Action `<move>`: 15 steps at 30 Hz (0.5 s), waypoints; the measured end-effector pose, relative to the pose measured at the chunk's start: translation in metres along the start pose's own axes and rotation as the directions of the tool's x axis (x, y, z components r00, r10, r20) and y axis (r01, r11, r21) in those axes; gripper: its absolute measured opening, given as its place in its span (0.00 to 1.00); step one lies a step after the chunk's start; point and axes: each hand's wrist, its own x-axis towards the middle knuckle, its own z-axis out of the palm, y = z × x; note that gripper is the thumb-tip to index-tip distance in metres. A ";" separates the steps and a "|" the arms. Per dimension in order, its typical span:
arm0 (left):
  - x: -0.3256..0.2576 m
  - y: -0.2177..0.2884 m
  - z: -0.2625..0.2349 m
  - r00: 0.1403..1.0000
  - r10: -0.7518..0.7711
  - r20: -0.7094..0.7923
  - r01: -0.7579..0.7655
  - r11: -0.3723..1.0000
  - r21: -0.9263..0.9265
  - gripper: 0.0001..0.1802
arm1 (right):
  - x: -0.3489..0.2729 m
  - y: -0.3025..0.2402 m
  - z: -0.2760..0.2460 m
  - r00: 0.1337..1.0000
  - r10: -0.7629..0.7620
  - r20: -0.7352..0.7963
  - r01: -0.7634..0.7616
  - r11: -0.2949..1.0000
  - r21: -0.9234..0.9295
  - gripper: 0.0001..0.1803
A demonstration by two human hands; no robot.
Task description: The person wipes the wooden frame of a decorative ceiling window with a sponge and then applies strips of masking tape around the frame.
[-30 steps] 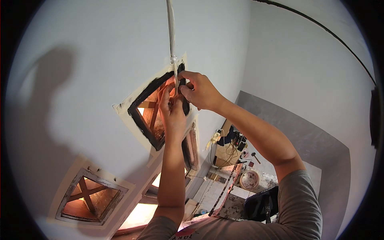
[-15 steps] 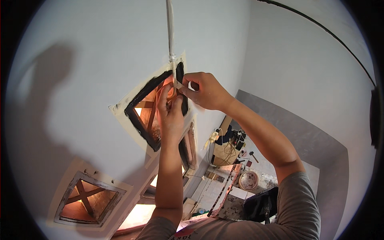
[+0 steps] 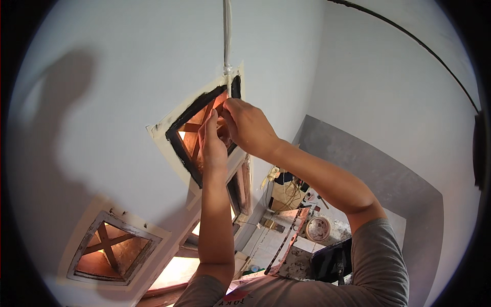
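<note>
A white cable [image 3: 227,41] runs down the wall to a diamond-looking vent opening, whose frame [image 3: 193,110] is painted black. My right hand [image 3: 251,125] is closed around the cable's lower end, just inside the frame's upper corner. Close beside it, my left hand [image 3: 214,146] reaches up with its fingers curled in toward the same spot. Whatever the left fingertips hold is hidden between the two hands. Pale masking tape [image 3: 159,138] borders the black frame on the wall. Brown crossed bars [image 3: 192,127] show inside the opening.
A second vent [image 3: 110,250] with an unpainted, worn frame sits lower left. Far below on the right are a round bucket [image 3: 318,228], a dark bag-like object [image 3: 332,261] and tangled cords [image 3: 290,197]. A black cable [image 3: 409,33] crosses the upper right wall.
My right hand has moved down and left along the cable, closer to my left hand, and now covers the cable's lower part. The view has shifted slightly.
</note>
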 end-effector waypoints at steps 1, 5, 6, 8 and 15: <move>0.000 -0.002 -0.001 1.000 -0.012 0.004 0.012 1.000 0.012 0.23 | -0.002 -0.003 0.000 0.999 0.020 0.025 -0.019 0.999 -0.044 0.06; 0.008 -0.020 0.009 0.981 0.188 0.039 -0.191 0.973 0.128 0.23 | -0.003 0.013 -0.012 0.990 -0.121 0.078 0.124 0.991 -0.044 0.08; 0.009 -0.020 0.009 0.975 0.221 0.029 -0.222 0.958 0.179 0.22 | 0.002 0.011 -0.022 0.972 -0.115 0.203 0.122 0.992 -0.022 0.09; 0.011 -0.017 0.007 0.958 0.287 0.013 -0.278 0.916 0.288 0.20 | 0.013 0.007 -0.046 0.891 -0.112 0.439 0.111 0.993 0.027 0.13; 0.008 -0.009 0.025 0.834 0.549 -0.058 -0.407 0.683 0.607 0.10 | 0.024 0.016 -0.077 0.844 0.321 0.429 -0.409 0.904 0.127 0.22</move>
